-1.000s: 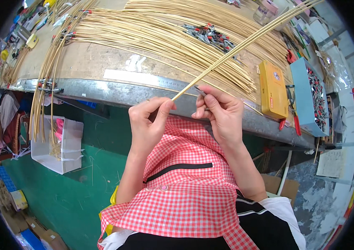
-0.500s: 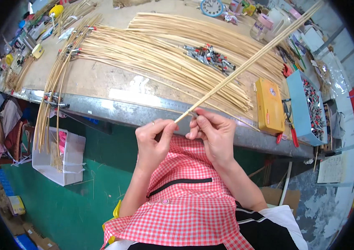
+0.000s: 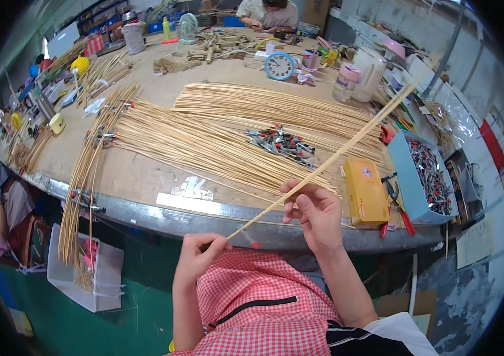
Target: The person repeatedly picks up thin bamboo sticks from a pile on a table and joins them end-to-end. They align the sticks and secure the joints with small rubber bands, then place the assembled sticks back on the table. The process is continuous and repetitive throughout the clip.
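Left hand pinching the near end of the pale sticks; they slant over the bench, far right, past the right hand, fingers curled, its grip unclear!

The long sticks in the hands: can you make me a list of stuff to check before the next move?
1. Left hand pinching the near end of the sticks: ok.
2. Right hand gripping them firmly: cannot tell; its fingers are at the sticks, but the grip is unclear.
3. Red-tipped clip fastened to the sticks: cannot tell; it's blurry, by the near end.
4. Far ends even: cannot tell; blurred.
5. Other clips on the table: ok, in a pile.
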